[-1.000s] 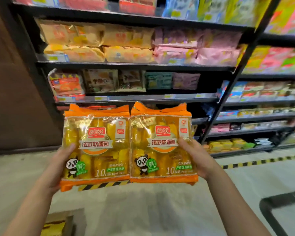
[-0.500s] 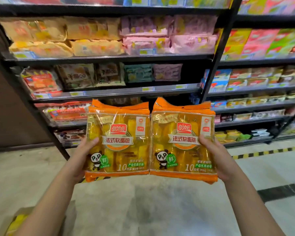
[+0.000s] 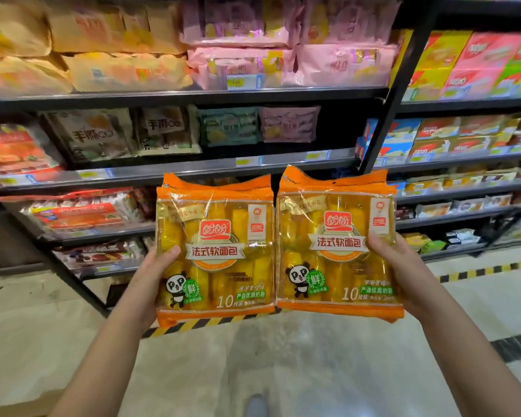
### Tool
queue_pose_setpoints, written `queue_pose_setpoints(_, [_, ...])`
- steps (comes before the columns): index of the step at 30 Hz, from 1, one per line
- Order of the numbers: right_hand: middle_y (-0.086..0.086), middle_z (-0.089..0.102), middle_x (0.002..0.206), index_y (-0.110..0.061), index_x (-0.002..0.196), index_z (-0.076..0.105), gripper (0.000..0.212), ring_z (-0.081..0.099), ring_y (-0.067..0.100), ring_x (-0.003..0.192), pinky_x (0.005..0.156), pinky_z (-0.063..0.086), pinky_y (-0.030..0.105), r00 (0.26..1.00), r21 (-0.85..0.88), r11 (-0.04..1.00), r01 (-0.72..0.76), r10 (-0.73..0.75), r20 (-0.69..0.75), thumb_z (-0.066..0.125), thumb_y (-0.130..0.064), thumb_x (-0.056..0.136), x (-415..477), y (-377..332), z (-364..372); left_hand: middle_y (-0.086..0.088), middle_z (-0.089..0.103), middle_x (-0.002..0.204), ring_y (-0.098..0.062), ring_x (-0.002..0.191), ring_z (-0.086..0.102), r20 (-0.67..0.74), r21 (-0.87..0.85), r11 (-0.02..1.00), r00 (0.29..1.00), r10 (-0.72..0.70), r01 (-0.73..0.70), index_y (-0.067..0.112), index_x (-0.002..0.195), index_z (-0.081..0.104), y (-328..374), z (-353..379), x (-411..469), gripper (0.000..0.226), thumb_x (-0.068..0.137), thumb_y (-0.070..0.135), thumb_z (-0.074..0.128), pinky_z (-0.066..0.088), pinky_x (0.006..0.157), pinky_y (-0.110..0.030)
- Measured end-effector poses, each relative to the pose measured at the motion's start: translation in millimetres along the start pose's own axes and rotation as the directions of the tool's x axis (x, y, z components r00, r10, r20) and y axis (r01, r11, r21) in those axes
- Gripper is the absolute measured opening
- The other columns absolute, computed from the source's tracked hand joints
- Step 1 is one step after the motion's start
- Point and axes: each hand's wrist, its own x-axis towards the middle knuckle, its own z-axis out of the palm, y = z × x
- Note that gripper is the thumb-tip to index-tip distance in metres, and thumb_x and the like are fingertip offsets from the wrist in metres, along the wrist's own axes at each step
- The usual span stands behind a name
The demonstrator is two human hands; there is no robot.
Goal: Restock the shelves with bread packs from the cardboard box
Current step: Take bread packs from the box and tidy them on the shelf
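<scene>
- The left hand (image 3: 151,278) is curled round the left edge of the left bread pack (image 3: 215,251), thumb laid across the front, the other fingers hidden behind.
- Both packs are held upright in the air, side by side with inner edges touching, in front of the shelves (image 3: 193,171) and not yet on any board.
- The right hand (image 3: 403,272) grips the right edge of the right bread pack (image 3: 337,245) in the same way.
- For a good placement, the soft film is best held lightly so the rolls are not crushed, and each pack is best slid in label-forward, bottom seam first.
- A dark gap is seen at the right end of the middle board; it is judged a possible slot.
- Counted: two bread packs, one per hand; two hands; "10" is printed on each label.
- The cardboard box cannot be made out for certain.
</scene>
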Motion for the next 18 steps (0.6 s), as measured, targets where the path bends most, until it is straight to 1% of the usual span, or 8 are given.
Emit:
queue_pose_setpoints(2, [0.001,0.077,0.117,-0.035,0.135,0.055,0.046,0.076,0.027,0.102,0.081,0.061,0.05,1.0,-0.019,1.0,-0.003,0.003,0.003,0.067,-0.038,0.091,33.3,-4.7,-1.1,-0.005,0.077,0.114,-0.027,0.096,0.077,-0.003,0.018,1.0,1.0,-0.003,0.003,0.028,0.131,0.059,-0.8,5.9,31.3,0.103,0.041,0.068,0.091,0.061,0.074,-0.042])
queue_pose_setpoints(3, [0.001,0.076,0.119,-0.035,0.137,0.055,0.048,0.076,0.028,0.104,0.085,0.06,0.053,1.0,-0.029,1.0,-0.003,0.003,0.007,0.066,-0.039,0.091,50.2,-6.5,-1.1,-0.004,0.077,0.114,-0.026,0.097,0.077,-0.01,0.023,1.0,1.0,0.0,0.0,0.029,0.13,0.06,-1.3,8.8,47.4,0.111,0.032,0.07,0.092,0.061,0.074,-0.042])
queue_pose_setpoints(6, [0.001,0.076,0.12,-0.035,0.138,0.055,0.048,0.075,0.028,0.105,0.088,0.059,0.053,1.0,-0.037,0.999,-0.016,0.016,-0.002,0.065,-0.039,0.091,97.0,-8.1,-2.6,-0.004,0.077,0.113,-0.025,0.095,0.077,-0.013,0.01,1.0,1.0,-0.019,0.02,0.027,0.131,0.06,-1.7,18.3,94.0,0.116,0.028,0.068,0.094,0.063,0.067,-0.04])
queue_pose_setpoints(8, [0.001,0.076,0.12,-0.034,0.138,0.056,0.048,0.075,0.026,0.105,0.087,0.059,0.052,0.999,-0.037,0.999,-0.032,0.031,-0.009,0.065,-0.04,0.091,124.5,-5.5,-4.1,-0.005,0.077,0.114,-0.025,0.096,0.077,-0.015,0.007,0.999,0.999,-0.039,0.039,0.026,0.131,0.06,-4.0,24.0,121.9,0.115,0.03,0.067,0.094,0.063,0.066,-0.038])
queue_pose_setpoints(11, [0.001,0.075,0.123,-0.033,0.141,0.054,0.054,0.075,0.027,0.107,0.09,0.057,0.054,0.998,-0.034,0.997,-0.063,0.063,-0.008,0.065,-0.043,0.089,161.4,3.0,-9.8,-0.004,0.075,0.12,-0.025,0.102,0.076,-0.023,0.022,0.997,0.997,-0.072,0.072,0.028,0.136,0.058,-9.4,35.0,156.5,0.115,0.035,0.069,0.093,0.063,0.071,-0.04])
queue_pose_setpoints(13, [0.0,0.075,0.123,-0.034,0.142,0.053,0.054,0.074,0.027,0.108,0.089,0.057,0.053,0.997,-0.024,0.996,-0.083,0.083,-0.003,0.064,-0.042,0.09,185.4,12.6,-15.0,-0.004,0.075,0.121,-0.027,0.104,0.075,-0.044,0.027,0.996,0.995,-0.088,0.089,0.03,0.137,0.057,-16.2,40.2,177.0,0.113,0.038,0.069,0.091,0.063,0.072,-0.041])
queue_pose_setpoints(15, [0.0,0.075,0.123,-0.033,0.142,0.053,0.051,0.074,0.027,0.109,0.088,0.057,0.052,0.995,-0.026,0.994,-0.104,0.104,0.003,0.061,-0.04,0.092,212.6,24.1,-20.9,-0.004,0.074,0.124,-0.03,0.108,0.073,-0.056,0.033,0.995,0.994,-0.094,0.096,0.033,0.138,0.056,-25.6,45.3,195.8,0.101,0.05,0.068,0.089,0.063,0.074,-0.043])
queue_pose_setpoints(18, [0.003,0.073,0.126,-0.031,0.141,0.055,0.045,0.072,0.029,0.113,0.092,0.055,0.055,0.99,-0.063,0.99,-0.123,0.127,0.059,0.057,-0.037,0.097,260.3,46.9,-31.5,-0.003,0.073,0.125,-0.031,0.109,0.073,-0.093,0.004,0.997,0.993,-0.076,0.077,0.035,0.138,0.055,-46.3,51.3,225.0,0.074,0.071,0.056,0.078,0.063,0.076,-0.044])
